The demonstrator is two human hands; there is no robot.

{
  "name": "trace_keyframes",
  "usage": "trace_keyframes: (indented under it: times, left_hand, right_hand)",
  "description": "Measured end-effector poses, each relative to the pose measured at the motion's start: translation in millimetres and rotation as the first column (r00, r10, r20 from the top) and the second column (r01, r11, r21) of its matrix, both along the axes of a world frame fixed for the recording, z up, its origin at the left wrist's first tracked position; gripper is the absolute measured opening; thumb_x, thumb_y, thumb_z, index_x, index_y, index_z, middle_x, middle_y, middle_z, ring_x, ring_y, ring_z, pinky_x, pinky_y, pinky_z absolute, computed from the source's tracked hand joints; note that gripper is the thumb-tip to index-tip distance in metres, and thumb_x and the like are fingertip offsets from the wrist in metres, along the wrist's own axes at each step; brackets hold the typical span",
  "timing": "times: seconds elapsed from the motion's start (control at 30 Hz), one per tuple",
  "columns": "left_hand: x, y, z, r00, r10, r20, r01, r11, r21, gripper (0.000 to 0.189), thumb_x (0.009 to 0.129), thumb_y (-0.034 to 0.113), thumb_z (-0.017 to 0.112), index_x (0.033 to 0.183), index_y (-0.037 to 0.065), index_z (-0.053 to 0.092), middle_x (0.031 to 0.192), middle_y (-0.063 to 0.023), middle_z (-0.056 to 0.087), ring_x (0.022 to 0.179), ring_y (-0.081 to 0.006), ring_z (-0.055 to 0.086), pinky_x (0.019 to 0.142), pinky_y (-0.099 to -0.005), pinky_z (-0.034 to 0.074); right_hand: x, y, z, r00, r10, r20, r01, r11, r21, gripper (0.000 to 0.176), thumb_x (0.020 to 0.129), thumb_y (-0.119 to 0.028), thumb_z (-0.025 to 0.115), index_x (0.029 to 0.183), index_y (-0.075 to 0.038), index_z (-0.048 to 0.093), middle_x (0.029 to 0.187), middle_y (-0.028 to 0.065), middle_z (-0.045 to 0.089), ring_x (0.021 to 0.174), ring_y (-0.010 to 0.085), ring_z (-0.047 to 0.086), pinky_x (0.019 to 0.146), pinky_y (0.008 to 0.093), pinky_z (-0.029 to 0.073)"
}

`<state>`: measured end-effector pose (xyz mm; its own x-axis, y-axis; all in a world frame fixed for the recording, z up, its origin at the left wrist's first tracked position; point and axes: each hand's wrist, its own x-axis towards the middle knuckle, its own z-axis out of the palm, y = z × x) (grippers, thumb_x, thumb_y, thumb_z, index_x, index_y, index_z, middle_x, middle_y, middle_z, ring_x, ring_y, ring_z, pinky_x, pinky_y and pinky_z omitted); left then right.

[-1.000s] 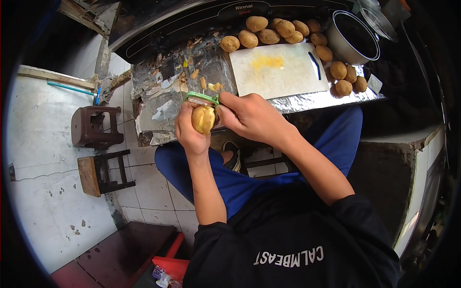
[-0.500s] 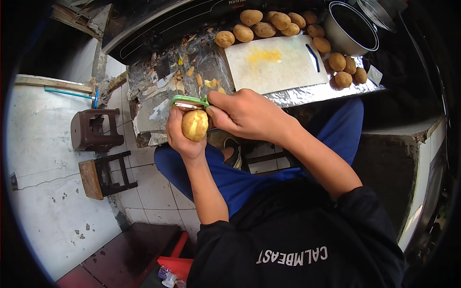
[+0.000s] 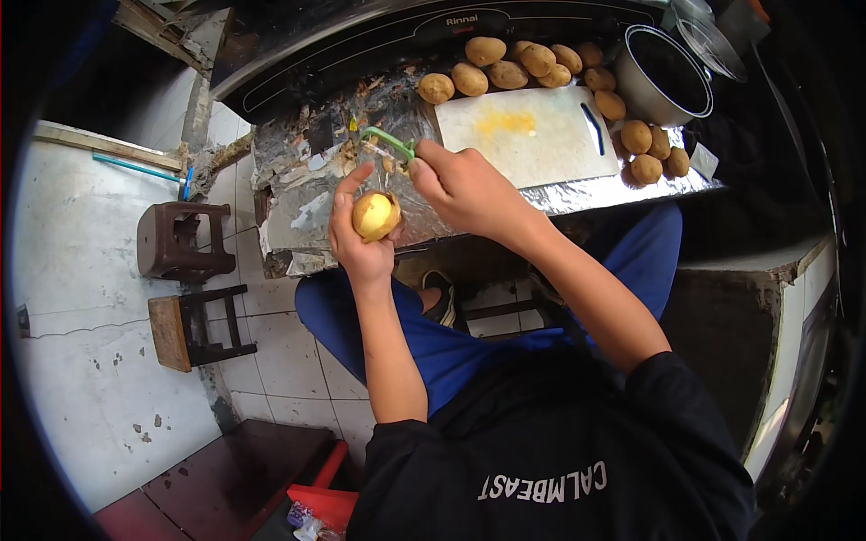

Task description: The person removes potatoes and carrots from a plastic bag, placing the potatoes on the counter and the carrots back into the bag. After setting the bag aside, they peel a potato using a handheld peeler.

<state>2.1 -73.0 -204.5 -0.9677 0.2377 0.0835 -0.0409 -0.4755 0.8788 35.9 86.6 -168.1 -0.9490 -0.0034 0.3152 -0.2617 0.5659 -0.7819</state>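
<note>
My left hand (image 3: 361, 250) holds a partly peeled potato (image 3: 374, 215), its pale flesh facing up and brown skin left along the edge. The index finger stretches out past the potato. In my right hand (image 3: 465, 185) is a green peeler (image 3: 391, 141), gripped at its handle end. The peeler's blade side is above the potato and apart from it. Behind the hands lies a white cutting board (image 3: 528, 149) with a yellow stain. Several unpeeled potatoes (image 3: 508, 75) sit along the board's far edge, and more potatoes (image 3: 646, 169) stand to its right.
A metal pot (image 3: 663, 113) stands at the back right, with a glass lid (image 3: 710, 45) behind it. The black stove front (image 3: 406, 50) borders the foil-covered counter (image 3: 577, 192). Two stools, one brown plastic (image 3: 185, 242) and one wooden-topped (image 3: 170, 334), stand on the left.
The peeler has lifted away from the potato, up and toward the counter. The potato has turned and shows more bare flesh. My left index finger has straightened.
</note>
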Motion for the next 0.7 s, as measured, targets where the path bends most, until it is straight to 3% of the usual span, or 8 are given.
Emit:
trace_keyframes:
  times: [0.07,0.13,0.2,0.23,0.3,0.47,0.57,0.7]
  left_hand:
    - [-6.0,-6.1,-9.4,0.999,0.039,0.011,-0.038,0.997,-0.071,0.049,0.104,0.036,0.024,0.116,0.001,0.056,0.067,-0.0067,0.054,0.050,-0.0134,0.048,0.045,-0.0257,0.036]
    - [-6.1,-11.4,-12.8,0.997,0.044,0.063,-0.040,0.998,-0.057,0.045,0.104,0.034,0.028,0.115,0.000,0.056,0.067,-0.0082,0.055,0.049,-0.0140,0.047,0.045,-0.0265,0.036]
    - [-10.5,-7.1,-10.2,0.966,0.254,0.041,-0.234,0.935,-0.268,0.047,0.103,0.039,0.030,0.106,0.001,0.058,0.066,-0.0066,0.054,0.049,-0.0133,0.042,0.045,-0.0252,0.033]
    - [-14.5,-9.9,-13.0,0.965,0.258,0.040,-0.239,0.934,-0.265,0.047,0.103,0.039,0.030,0.106,0.001,0.058,0.066,-0.0066,0.054,0.049,-0.0133,0.042,0.045,-0.0252,0.033]
    - [-25.0,-19.2,-20.5,0.947,0.056,0.317,-0.112,0.980,0.163,0.047,0.105,0.042,0.030,0.100,0.003,0.056,0.065,-0.0086,0.054,0.047,-0.0154,0.043,0.044,-0.0268,0.034]
    - [-15.0,-10.7,-10.8,0.905,0.057,0.421,-0.111,0.988,0.105,0.048,0.104,0.048,0.032,0.091,0.007,0.054,0.067,-0.0057,0.056,0.048,-0.0145,0.049,0.043,-0.0266,0.037]
    - [-13.2,-13.8,-13.7,0.934,0.072,0.349,-0.114,0.988,0.101,0.048,0.104,0.045,0.035,0.102,0.004,0.061,0.088,-0.0044,0.064,0.073,-0.0140,0.064,0.062,-0.0260,0.054]
    - [-10.5,-4.5,-2.0,0.909,0.158,0.385,-0.206,0.975,0.086,0.043,0.104,0.044,0.038,0.094,0.006,0.055,0.076,-0.0042,0.061,0.056,-0.0129,0.060,0.046,-0.0241,0.051]
  right_hand:
    - [-7.8,3.0,-0.4,0.995,-0.094,0.038,0.097,0.990,-0.104,0.023,0.097,-0.021,0.050,0.087,0.000,0.052,0.062,0.0217,0.057,0.060,0.0422,0.058,0.057,0.0460,0.044]
    - [-13.7,-0.1,-2.8,0.995,-0.091,0.033,0.094,0.989,-0.114,0.023,0.094,-0.023,0.051,0.087,-0.001,0.054,0.063,0.0242,0.058,0.061,0.0460,0.058,0.058,0.0523,0.045]
    - [-17.8,-2.5,-4.5,0.993,-0.103,0.062,0.109,0.988,-0.109,0.023,0.094,-0.023,0.051,0.088,-0.001,0.055,0.064,0.0245,0.058,0.061,0.0463,0.058,0.058,0.0523,0.045]
    - [-16.0,-3.0,-5.1,0.993,-0.099,0.060,0.105,0.989,-0.107,0.023,0.094,-0.023,0.051,0.088,-0.001,0.055,0.064,0.0245,0.058,0.061,0.0463,0.058,0.058,0.0523,0.045]
    - [-10.0,-6.8,-5.4,0.995,-0.043,0.095,0.049,0.997,-0.057,0.023,0.096,-0.021,0.051,0.087,-0.001,0.054,0.063,0.0214,0.057,0.059,0.0416,0.058,0.057,0.0459,0.044]
    - [6.1,-29.4,-11.5,0.999,-0.022,0.043,0.019,0.997,0.075,0.023,0.094,-0.026,0.050,0.091,-0.004,0.055,0.059,0.0206,0.060,0.056,0.0417,0.061,0.056,0.0519,0.050]
    - [10.4,-37.4,-9.5,1.000,-0.025,-0.012,0.026,0.996,0.082,0.023,0.095,-0.027,0.051,0.089,-0.004,0.053,0.057,0.0186,0.059,0.055,0.0407,0.060,0.054,0.0510,0.050]
    - [14.3,-39.2,-3.6,0.999,-0.036,-0.012,0.037,0.991,0.131,0.023,0.095,-0.027,0.052,0.088,-0.005,0.053,0.056,0.0177,0.058,0.054,0.0402,0.060,0.053,0.0498,0.050]
